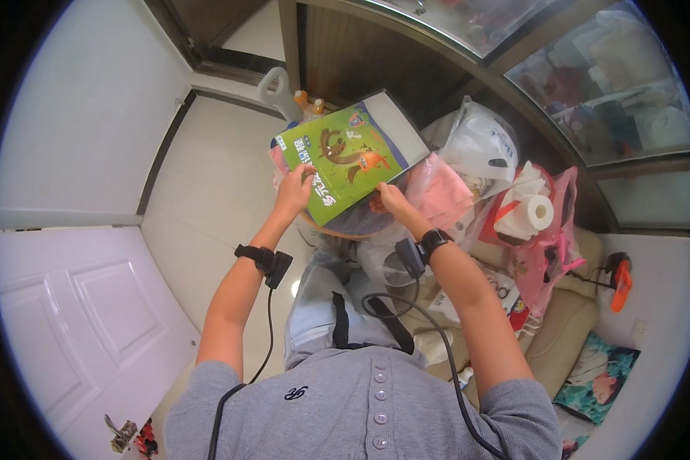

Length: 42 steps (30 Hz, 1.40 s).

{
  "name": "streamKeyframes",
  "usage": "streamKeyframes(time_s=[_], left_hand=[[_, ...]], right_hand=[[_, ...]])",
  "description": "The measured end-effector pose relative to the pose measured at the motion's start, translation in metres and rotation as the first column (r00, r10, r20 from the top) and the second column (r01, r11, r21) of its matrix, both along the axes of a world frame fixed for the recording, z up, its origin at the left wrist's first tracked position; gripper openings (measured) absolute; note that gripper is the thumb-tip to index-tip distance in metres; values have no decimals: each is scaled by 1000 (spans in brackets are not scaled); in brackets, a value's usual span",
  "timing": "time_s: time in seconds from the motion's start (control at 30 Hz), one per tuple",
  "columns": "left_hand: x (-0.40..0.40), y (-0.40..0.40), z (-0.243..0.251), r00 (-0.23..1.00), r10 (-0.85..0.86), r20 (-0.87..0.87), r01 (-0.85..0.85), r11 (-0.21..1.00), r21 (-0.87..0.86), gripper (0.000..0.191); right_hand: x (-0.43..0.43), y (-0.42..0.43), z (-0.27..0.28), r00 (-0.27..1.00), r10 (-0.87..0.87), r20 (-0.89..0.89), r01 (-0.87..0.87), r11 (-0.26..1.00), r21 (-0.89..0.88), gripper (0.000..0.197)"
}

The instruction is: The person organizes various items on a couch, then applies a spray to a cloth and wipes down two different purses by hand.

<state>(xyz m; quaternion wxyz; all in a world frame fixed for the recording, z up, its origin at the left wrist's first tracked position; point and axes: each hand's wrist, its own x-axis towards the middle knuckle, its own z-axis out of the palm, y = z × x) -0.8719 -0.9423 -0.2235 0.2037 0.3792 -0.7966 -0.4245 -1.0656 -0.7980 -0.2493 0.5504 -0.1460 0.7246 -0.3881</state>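
A green children's book (351,167) with cartoon animals and printed writing on its cover is tilted in front of me. It overlaps a shallow open box (395,118) with a pale inside and dark rim; whether it sits in the box or on it, I cannot tell. At the book's lower left edge, my left hand (295,190) grips with fingertips over the cover. My right hand (392,201) pinches the near right edge, its thumb on top and its other fingers partly hidden. Below them is a rounded surface with an orange-brown rim (345,234), mostly covered.
Pink cloth (440,192) and a white plastic bag (483,146) lie to the right. Farther right, toilet rolls (532,213) sit by a pink bag (552,264) on a beige sofa (572,293). Orange-capped bottles (309,103) stand behind the book. A white door (86,322) is at left.
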Motion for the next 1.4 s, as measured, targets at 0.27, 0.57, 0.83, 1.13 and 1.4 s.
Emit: streamKeyframes(time_s=[0.27,0.57,0.83,1.13,1.4], left_hand=[[-21,-13,-17,998,57,-20,-54,989,135,16],[26,-19,-1,967,244,71,-203,908,-366,22],[87,-66,-37,818,575,-22,-566,811,148,27],[62,-58,-65,895,433,111,-446,858,253,34],[50,-51,-65,973,209,94,-229,916,331,60]], right_hand=[[42,-9,11,993,12,122,2,994,-111,42],[38,-4,-9,867,-417,274,454,887,-87,36],[9,-21,84,901,-433,-35,399,856,-329,31],[-81,-21,179,908,-395,-138,273,808,-522,25],[-92,15,169,917,-394,-66,352,875,-333,26]])
